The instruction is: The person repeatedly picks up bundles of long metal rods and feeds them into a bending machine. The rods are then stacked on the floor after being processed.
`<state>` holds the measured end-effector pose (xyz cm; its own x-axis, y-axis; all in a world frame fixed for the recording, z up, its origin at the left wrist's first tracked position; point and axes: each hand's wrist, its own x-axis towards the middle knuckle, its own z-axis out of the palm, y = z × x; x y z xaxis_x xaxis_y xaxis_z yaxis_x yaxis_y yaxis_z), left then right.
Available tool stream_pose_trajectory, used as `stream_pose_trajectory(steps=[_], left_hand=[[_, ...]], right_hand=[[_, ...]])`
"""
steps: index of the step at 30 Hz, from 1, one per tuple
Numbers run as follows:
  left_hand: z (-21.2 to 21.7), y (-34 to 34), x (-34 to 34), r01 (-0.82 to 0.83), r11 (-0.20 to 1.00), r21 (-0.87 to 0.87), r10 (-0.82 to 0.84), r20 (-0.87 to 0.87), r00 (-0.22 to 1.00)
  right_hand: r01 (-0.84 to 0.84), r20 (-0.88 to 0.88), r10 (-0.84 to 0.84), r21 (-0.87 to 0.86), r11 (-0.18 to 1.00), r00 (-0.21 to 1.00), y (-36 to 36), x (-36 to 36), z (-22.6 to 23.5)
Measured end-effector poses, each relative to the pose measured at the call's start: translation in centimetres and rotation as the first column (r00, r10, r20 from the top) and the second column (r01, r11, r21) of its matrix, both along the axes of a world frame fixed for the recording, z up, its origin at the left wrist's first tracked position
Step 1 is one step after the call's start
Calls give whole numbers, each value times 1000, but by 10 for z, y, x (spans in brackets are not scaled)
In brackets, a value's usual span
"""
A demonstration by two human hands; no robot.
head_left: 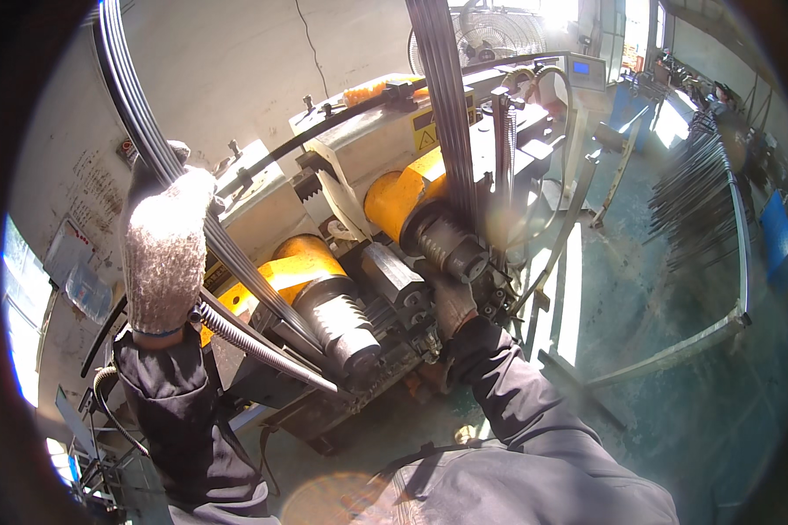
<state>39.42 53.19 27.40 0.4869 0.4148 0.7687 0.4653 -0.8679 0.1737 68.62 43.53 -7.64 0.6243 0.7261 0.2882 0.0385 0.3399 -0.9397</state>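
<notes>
Left hand [164, 245], gloved, grips the dark rod bundle [140, 114] to steady it; right hand [453, 302] closes around rods beside the threaded roller [451, 245], guiding them in.

A pale wall [228, 61] stands behind, with a fan [490, 35] near a bright opening; the greenish floor [674, 289] gleams in sunlight, and a rack of rods [700, 192] stands at right

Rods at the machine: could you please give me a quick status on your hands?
Left hand gloved, gripping a bundle of rods. Right hand at the machine's roller, grip hidden. Second bundle feeding down there.
</notes>
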Motion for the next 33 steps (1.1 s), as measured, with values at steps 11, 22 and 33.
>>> stream_pose_trajectory(steps=[11,22,33], left_hand=[[13,-13,0,-48,987,155,80,-210,974],[52,-24,2,-206,930,-305,232,51,971],[42,-28,-22,-88,963,-255,52,-146,988]], right_hand=[[4,-182,5,49,999,983,8,-7,-3],[59,268,-34,-85,995,963,11,8,-30],[-102,-310,72,-81,991,948,10,3,-33]])
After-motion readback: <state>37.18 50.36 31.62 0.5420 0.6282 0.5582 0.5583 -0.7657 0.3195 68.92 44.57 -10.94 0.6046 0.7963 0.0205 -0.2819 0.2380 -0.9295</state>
